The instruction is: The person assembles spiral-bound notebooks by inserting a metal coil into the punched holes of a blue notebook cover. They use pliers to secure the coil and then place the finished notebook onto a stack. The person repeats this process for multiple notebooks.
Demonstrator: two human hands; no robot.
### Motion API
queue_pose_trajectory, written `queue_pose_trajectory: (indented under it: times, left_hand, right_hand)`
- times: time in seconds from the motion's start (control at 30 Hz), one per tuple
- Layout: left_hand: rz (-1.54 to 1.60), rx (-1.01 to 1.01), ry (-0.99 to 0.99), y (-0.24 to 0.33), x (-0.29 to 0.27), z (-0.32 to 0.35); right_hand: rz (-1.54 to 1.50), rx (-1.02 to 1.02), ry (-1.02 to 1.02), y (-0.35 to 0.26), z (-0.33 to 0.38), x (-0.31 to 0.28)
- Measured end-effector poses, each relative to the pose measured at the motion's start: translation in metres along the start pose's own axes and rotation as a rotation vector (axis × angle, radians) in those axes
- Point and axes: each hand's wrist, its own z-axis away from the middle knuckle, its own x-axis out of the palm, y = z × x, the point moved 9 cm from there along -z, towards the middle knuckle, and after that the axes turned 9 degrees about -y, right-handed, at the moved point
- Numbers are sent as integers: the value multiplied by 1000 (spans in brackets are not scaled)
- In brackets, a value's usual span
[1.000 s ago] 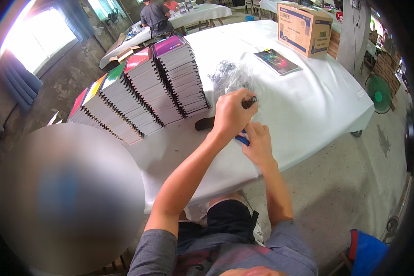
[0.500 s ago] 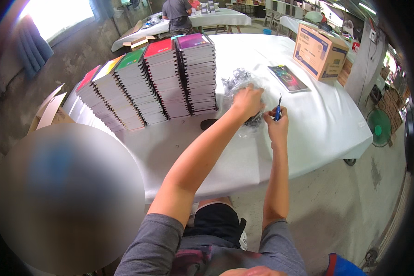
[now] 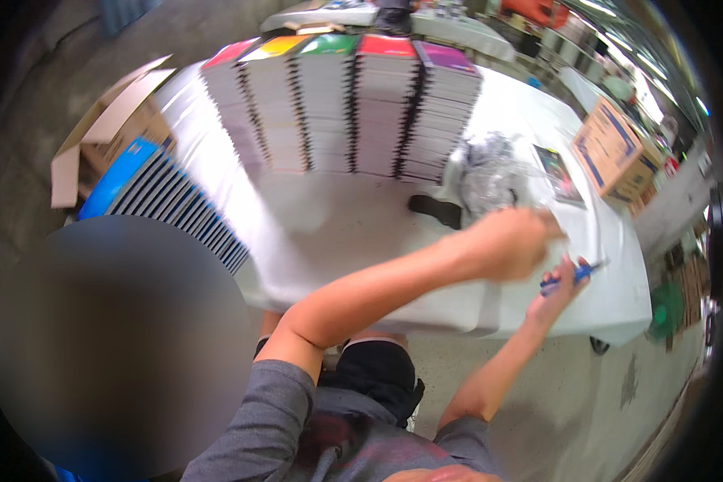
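My right hand (image 3: 561, 291) is closed around a blue-handled tool (image 3: 566, 279) with a thin dark tip, held over the table's right front part. Beside it, my left hand (image 3: 512, 243) is raised above the cloth, blurred, its fingers curled together; what they hold, if anything, cannot be made out. Beyond my left hand lies a crumpled heap of clear plastic (image 3: 490, 181) with dark pieces in it. A flat black object (image 3: 435, 211) rests left of the plastic. Behind the heap lies a dark-covered book (image 3: 557, 170).
Tall stacks of spiral-bound notebooks (image 3: 325, 112) line the far side of the white-covered table (image 3: 337, 241). A cardboard box (image 3: 617, 151) stands at the right. An open carton (image 3: 128, 112) and a blue-topped stack (image 3: 165, 189) are at the left. A green fan (image 3: 667, 311) stands beyond the table.
My left hand has come off the plastic heap, toward me and to the right. The tool in my right hand has tipped from upright to slanting right. The whole view has turned leftward.
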Motion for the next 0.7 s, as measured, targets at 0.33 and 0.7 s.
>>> queue_pose_trajectory:
  times: [0.33, 0.7]
  left_hand:
    - [624, -89, 78, 48, 17, 272]
    - [-143, -768, 1562, 35, -78, 507]
  right_hand:
    - [-75, 243, -981, 11, 174, 186]
    - [520, -472, -1311, -30, 317, 333]
